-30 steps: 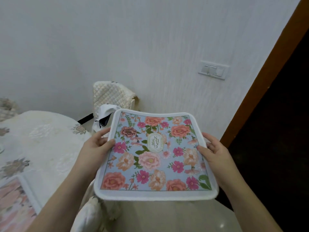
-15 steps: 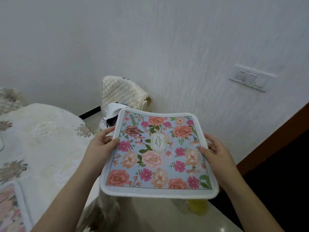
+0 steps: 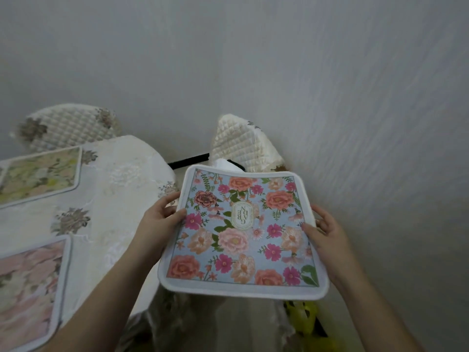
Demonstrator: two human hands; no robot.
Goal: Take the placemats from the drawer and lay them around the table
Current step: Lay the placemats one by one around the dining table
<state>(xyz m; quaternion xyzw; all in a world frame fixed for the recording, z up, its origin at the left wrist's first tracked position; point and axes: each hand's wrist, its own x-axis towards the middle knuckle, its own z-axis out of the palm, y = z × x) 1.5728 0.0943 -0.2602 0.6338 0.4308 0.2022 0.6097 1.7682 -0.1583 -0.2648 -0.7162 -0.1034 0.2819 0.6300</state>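
Hands, my left hand and right hand, still grip the blue placemat as I've turned toward the desk, so laying comes next.

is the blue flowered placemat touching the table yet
Apart. The head view shows the blue placemat held up by the left hand and right hand, off the table's edge.
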